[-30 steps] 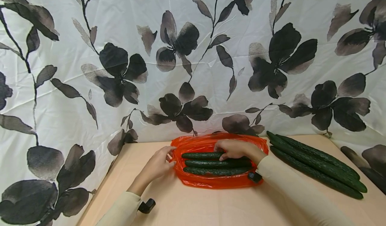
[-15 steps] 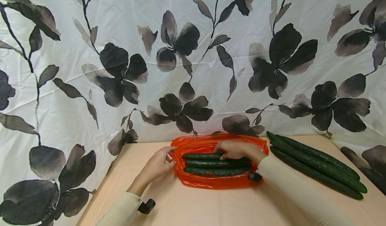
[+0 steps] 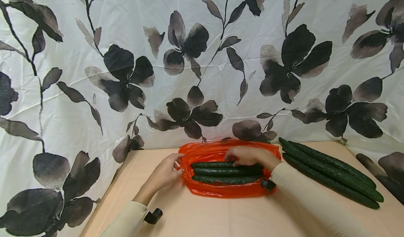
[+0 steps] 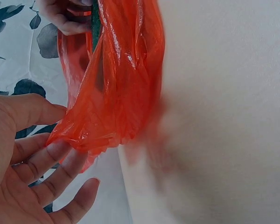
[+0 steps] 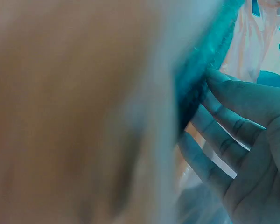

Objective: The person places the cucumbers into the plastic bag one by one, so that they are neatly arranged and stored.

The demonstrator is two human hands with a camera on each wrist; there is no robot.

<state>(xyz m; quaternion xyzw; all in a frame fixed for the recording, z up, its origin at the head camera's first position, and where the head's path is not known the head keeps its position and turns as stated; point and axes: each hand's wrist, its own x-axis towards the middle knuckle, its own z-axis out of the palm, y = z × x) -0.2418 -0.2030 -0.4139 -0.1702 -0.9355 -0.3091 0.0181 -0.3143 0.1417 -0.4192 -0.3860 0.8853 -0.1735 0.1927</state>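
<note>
Three dark green cucumbers (image 3: 214, 171) lie side by side in an orange-red plastic bag (image 3: 227, 192). My left hand (image 3: 165, 170) pinches the bag's left edge between thumb and fingers. In the left wrist view, the thin gathered plastic (image 4: 116, 93) runs from that left hand (image 4: 35, 163). Over the back cucumber (image 3: 213, 164) is my right hand (image 3: 247, 156), its thumb touching the cucumber and its fingertips a little beyond it. The right wrist view shows this hand (image 5: 245, 135) with long, loosely bent fingers beside the cucumber (image 5: 207, 56); blurred plastic covers much of that view.
Several longer cucumbers (image 3: 328, 170) lie together on the right of the light wooden-toned table (image 3: 202, 216). A white cloth with dark flowers (image 3: 240, 72) hangs behind the table. Each wrist carries a small black camera (image 3: 153, 216).
My right hand has loosened and lifted slightly, with red plastic showing between thumb and fingers. The back cucumber has shifted slightly right and toward the front. The left hand stays put.
</note>
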